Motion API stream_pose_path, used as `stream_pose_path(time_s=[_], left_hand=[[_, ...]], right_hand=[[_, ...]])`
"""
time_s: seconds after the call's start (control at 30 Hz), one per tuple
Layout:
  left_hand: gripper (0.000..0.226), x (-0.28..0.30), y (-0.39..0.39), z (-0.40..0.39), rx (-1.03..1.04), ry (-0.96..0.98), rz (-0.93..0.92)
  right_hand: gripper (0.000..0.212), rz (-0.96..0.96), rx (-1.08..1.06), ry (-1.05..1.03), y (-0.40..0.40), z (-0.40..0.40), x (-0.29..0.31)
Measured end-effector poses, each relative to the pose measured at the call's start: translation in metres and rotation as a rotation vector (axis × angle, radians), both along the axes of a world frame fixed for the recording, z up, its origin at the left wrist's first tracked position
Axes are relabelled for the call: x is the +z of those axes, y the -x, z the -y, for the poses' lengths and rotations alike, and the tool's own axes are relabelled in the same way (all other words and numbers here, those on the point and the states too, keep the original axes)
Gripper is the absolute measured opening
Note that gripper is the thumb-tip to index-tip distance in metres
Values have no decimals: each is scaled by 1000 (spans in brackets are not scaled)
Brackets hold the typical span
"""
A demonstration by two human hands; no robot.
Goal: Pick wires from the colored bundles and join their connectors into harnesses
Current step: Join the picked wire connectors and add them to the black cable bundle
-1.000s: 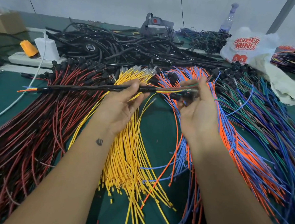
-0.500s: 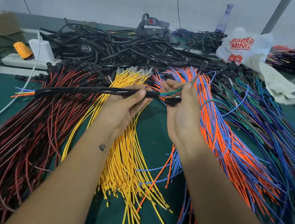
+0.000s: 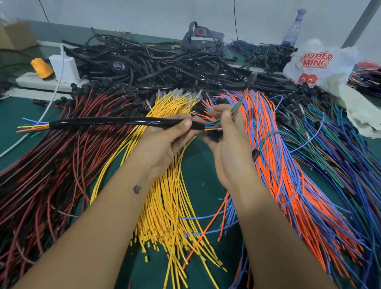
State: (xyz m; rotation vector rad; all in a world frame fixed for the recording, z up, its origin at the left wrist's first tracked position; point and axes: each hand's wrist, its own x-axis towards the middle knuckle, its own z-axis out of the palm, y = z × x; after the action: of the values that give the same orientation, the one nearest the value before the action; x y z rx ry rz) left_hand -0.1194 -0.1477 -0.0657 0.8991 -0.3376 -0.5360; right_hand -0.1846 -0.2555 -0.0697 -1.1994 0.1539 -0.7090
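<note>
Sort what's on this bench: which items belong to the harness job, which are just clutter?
In the job:
black-sleeved harness, held by left hand
loose wire ends, pinched by right hand
yellow bundle
orange-blue bundle
red-black bundle

Lying about:
plastic bag
water bottle
power strip
cardboard box

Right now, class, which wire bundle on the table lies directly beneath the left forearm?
The yellow bundle. It fans out under the left forearm, between the red-black bundle and the orange-blue bundle, which lie off to either side.
</note>
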Motion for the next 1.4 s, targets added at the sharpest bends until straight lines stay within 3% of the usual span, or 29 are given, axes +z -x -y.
stream_pose_path(time_s=[0.13, 0.2, 0.27, 0.33, 0.47, 0.53, 0.6, 0.67, 0.8, 0.93, 1.03, 1.13, 1.23, 1.4], left_hand=[[12, 1, 2, 5, 68, -128, -50], [21, 7, 6, 7, 50, -372, -5], [31, 17, 11, 4, -23, -641, 174], [34, 27, 14, -8, -6, -724, 505], [26, 51, -2, -50, 614, -844, 1532], [35, 63, -18, -67, 525, -1015, 1727], [40, 72, -33, -79, 365, -1274, 1648], [25, 82, -42, -94, 376, -1413, 1622], [20, 111, -52, -130, 616, -1255, 1534], [26, 152, -68, -173, 964, -1186, 1445], [30, 168, -88, -215, 1160, -1258, 1382], [29, 149, -111, -257, 1247, -1465, 1316], [21, 96, -125, -285, 1173, -1704, 1208], [28, 5, -126, -316, 673, -2166, 804]], right_hand=[[5, -157, 25, 52, 6, 0, -2], [7, -189, -22, 14, 9, -1, -2], [11, -202, -81, -40, 12, -1, 2], [11, -181, -97, -120, 14, 0, 7], [17, -82, -94, -201, 16, 4, 27], [21, -35, -59, -227, 14, 2, 42], [23, 14, 25, -301, 9, -9, 58], [25, 81, 133, -432, 0, -27, 75], [29, 250, 369, -660, -22, -68, 108], [51, 100, 515, -521, -42, -106, 114], [40, -36, 608, -347, -48, -129, 99], [29, -92, 623, -195, -47, -132, 82], [28, -129, 553, -80, -44, -119, 74], [26, -222, 436, 28, -35, -94, 66]])
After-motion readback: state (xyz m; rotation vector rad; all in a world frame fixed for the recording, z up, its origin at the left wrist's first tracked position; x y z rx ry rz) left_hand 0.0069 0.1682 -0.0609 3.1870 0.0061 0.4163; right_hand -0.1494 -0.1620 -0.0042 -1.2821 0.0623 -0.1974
